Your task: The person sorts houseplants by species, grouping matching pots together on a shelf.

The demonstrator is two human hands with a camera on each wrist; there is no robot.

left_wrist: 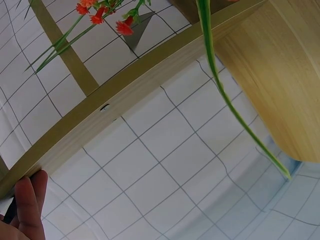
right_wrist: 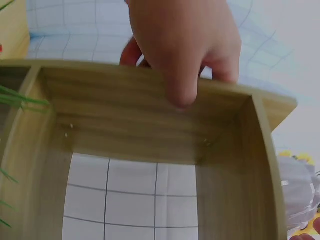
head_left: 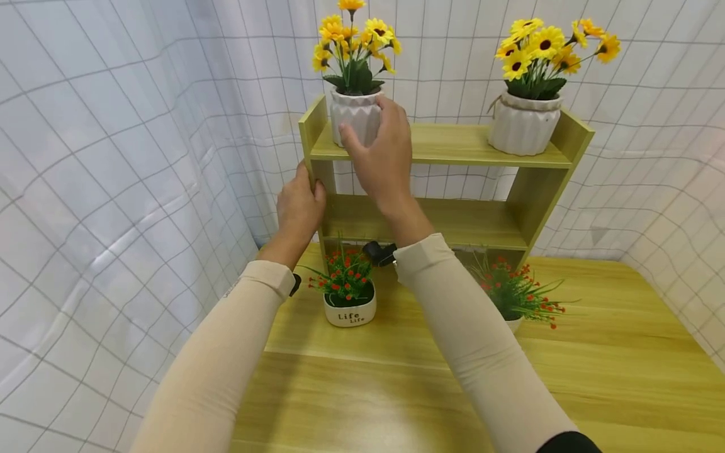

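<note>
A small wooden shelf (head_left: 447, 141) stands on the table. My left hand (head_left: 300, 204) grips its left side panel (right_wrist: 125, 110) below the top board, with the thumb on the inner face in the right wrist view. In the left wrist view, fingers (left_wrist: 31, 202) lie against the panel at lower left. My right hand (head_left: 387, 154) holds a white ribbed flowerpot (head_left: 352, 113) of yellow sunflowers (head_left: 354, 41) at the left end of the top board, thumb in front and fingers at its right side. The far side of the pot is hidden.
A second white pot (head_left: 523, 126) of sunflowers stands at the top board's right end. Below, a white "Life" planter (head_left: 350, 314) with red flowers stands front left; another red-flowered plant (head_left: 515, 292) is partly behind my right sleeve. Grid-patterned curtains (head_left: 102, 157) surround the wooden table (head_left: 362, 396).
</note>
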